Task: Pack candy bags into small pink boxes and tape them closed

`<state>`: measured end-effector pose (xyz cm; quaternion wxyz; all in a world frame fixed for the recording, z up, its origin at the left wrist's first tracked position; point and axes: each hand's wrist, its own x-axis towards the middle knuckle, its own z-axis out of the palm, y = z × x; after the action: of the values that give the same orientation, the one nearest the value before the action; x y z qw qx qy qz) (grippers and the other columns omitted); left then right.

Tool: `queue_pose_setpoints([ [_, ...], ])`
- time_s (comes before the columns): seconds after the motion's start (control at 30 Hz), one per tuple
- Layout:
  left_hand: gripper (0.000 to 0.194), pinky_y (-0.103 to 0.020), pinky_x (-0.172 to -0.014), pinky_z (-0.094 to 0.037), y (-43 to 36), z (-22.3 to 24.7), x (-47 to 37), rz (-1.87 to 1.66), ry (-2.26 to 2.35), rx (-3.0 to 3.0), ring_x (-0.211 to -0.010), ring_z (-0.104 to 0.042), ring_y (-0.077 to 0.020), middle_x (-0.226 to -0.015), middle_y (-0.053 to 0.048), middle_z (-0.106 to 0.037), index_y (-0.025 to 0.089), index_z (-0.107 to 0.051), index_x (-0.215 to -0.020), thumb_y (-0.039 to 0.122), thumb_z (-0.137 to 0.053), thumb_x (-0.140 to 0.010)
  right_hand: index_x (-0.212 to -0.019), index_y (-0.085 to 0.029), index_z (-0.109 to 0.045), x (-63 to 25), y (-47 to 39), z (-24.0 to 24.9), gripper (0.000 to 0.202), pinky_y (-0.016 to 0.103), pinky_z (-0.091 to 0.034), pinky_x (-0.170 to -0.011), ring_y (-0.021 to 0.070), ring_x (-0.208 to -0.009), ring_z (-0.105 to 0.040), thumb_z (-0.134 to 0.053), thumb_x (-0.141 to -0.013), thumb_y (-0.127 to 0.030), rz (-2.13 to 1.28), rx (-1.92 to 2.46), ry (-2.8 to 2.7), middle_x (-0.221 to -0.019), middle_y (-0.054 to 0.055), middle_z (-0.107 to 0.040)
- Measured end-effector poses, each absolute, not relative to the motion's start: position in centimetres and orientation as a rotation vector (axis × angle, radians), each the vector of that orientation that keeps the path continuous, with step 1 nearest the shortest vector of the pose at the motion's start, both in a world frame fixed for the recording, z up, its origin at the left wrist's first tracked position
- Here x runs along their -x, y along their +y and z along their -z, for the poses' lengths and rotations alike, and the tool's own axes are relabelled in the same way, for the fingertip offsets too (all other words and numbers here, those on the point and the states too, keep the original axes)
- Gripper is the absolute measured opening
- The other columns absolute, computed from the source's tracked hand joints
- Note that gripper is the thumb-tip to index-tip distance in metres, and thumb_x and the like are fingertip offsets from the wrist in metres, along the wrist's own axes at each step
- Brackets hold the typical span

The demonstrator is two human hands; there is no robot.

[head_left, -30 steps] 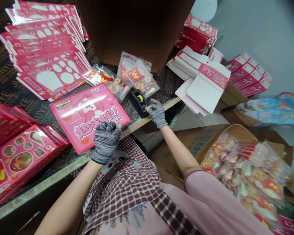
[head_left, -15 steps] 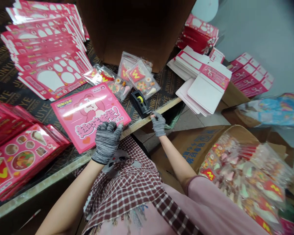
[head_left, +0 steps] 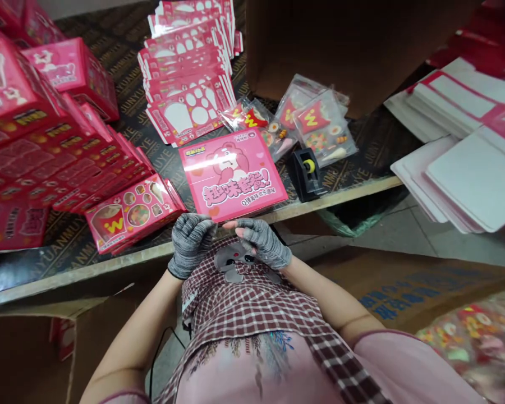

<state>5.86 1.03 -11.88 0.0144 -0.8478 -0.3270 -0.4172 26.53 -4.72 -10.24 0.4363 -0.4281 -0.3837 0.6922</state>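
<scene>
A flat pink box with a bear picture lies at the front edge of the table. My left hand, in a grey knit glove with bare fingertips, is at its near edge with the fingers curled in. Close beside it, my right hand, gloved the same way, has thumb and forefinger brought together toward the left fingertips. Whatever is pinched between the hands is too small to make out. A black tape dispenser with a yellow core stands right of the box.
Clear packets of toy food lie behind the dispenser. Pink printed cards are fanned out at the back. Filled pink boxes are stacked at left. A large carton stands behind; white-backed cards overhang the table at right.
My right hand has left the front of the tape dispenser and come left to the box's near edge. My left hand has slid off the box top, its fingers now curled. The view has turned left.
</scene>
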Motion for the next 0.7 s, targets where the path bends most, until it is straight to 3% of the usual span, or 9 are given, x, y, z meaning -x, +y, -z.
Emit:
queue_pose_setpoints([
  [0.13,0.022,-0.031,-0.079,-0.053,1.0,12.0,-5.6,1.358,-1.051,2.644,-0.083,-0.067,-0.0182,-0.091,-0.004,-0.074,0.022,-0.061,-0.108,0.013,-0.070,-0.090,-0.108,-0.011,-0.078,-25.8,-4.2,11.7,0.046,0.024,-0.017,-0.045,0.0057,-0.039,-0.027,-0.069,-0.085,-0.050,-1.727,1.061,-0.856,-0.046,-0.010,-0.038],
  [0.3,0.025,-0.036,-0.076,-0.044,1.5,11.9,-5.7,1.162,-0.852,2.733,-0.083,-0.061,-0.0206,-0.092,-0.006,-0.071,0.022,-0.071,-0.118,0.022,-0.062,-0.095,-0.103,-0.012,-0.078,-26.1,-4.5,12.7,0.044,0.025,-0.019,-0.046,0.0064,-0.040,-0.028,-0.068,-0.086,-0.051,-1.706,1.103,-0.864,-0.047,-0.009,-0.041],
  [0.4,0.023,-0.036,-0.074,-0.039,2.1,12.0,-6.5,1.154,-0.892,2.728,-0.080,-0.056,-0.0211,-0.089,-0.007,-0.068,0.021,-0.076,-0.110,0.035,-0.068,-0.094,-0.093,-0.014,-0.076,-26.0,-4.2,13.3,0.043,0.026,-0.023,-0.048,0.0071,-0.041,-0.030,-0.066,-0.086,-0.055,-1.660,1.151,-0.912,-0.048,-0.008,-0.043],
  [0.5,0.011,-0.035,-0.072,-0.034,2.6,12.6,-7.3,1.212,-0.879,2.666,-0.076,-0.052,-0.0182,-0.082,-0.004,-0.065,0.024,-0.078,-0.096,0.032,-0.073,-0.092,-0.073,-0.017,-0.068,-25.6,-4.0,13.8,0.046,0.027,-0.027,-0.050,0.0087,-0.044,-0.034,-0.064,-0.084,-0.061,-1.579,1.353,-1.098,-0.048,-0.006,-0.044],
  [0.6,0.009,-0.035,-0.072,-0.034,2.6,13.6,-7.2,1.183,-0.914,2.704,-0.077,-0.052,-0.0174,-0.081,-0.003,-0.066,0.028,-0.079,-0.098,0.032,-0.072,-0.093,-0.054,-0.020,-0.059,-26.5,-4.5,12.9,0.052,0.029,-0.030,-0.053,0.0109,-0.047,-0.039,-0.068,-0.079,-0.064,-1.463,1.565,-1.441,-0.046,-0.002,-0.048],
  [0.7,0.011,-0.036,-0.076,-0.040,2.0,14.4,-6.4,1.029,-1.143,2.811,-0.080,-0.058,-0.0180,-0.084,-0.003,-0.069,0.032,-0.079,-0.100,0.034,-0.070,-0.094,-0.066,-0.022,-0.070,-30.2,-4.4,10.8,0.045,0.031,-0.038,-0.057,0.0160,-0.054,-0.051,-0.067,-0.083,-0.063,-1.098,1.643,-1.427,-0.057,0.002,-0.061],
])
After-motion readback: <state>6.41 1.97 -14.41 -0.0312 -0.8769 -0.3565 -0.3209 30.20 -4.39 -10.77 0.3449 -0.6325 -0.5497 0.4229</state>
